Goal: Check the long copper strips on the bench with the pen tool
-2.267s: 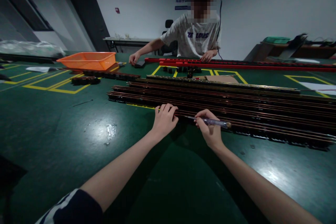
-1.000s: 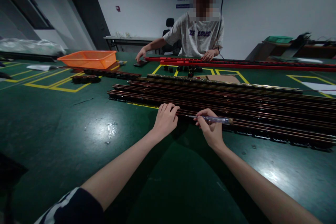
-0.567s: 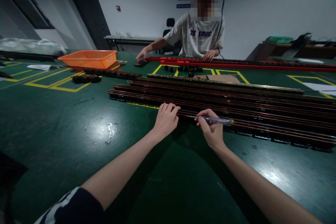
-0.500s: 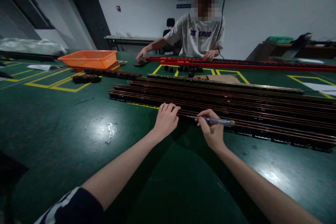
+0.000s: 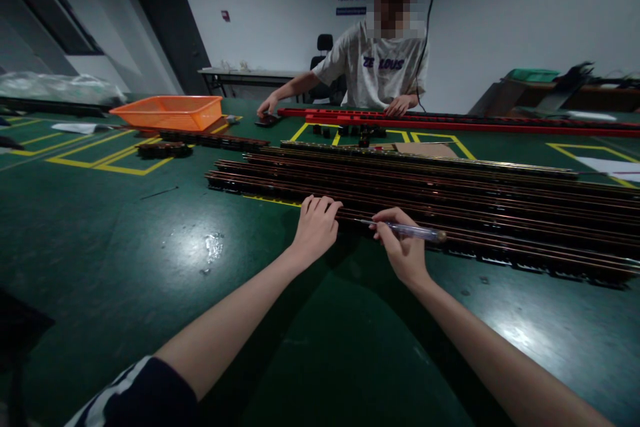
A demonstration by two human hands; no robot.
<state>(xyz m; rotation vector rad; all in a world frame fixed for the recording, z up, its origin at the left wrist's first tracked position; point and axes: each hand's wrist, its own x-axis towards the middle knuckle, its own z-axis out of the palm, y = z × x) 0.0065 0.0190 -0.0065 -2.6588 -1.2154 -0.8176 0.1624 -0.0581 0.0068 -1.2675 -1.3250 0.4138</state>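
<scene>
Long dark strips (image 5: 480, 213) with copper-coloured rails, like model railway track, lie side by side across the table. My left hand (image 5: 317, 227) is at the near edge of the bundle, with its fingers bent over the nearest strip; their undersides are hidden. To its right, my right hand (image 5: 403, 247) grips a thin screwdriver (image 5: 415, 231) with a clear purplish handle. Its slim shaft points left, towards my left fingers, and its tip is at the nearest strip. Whether the tip touches the rail I cannot tell.
An orange basket (image 5: 170, 113) stands beyond the bundle at left. Across the table (image 5: 150, 293), a person (image 5: 380, 67) has one hand near a phone-like dark object (image 5: 269, 120). Long red strips (image 5: 450, 121) lie before them. A thin black rod (image 5: 160, 193) lies at left.
Both hands have barely moved; the screwdriver tip remains by the nearest strip. The person opposite has shifted a little.
</scene>
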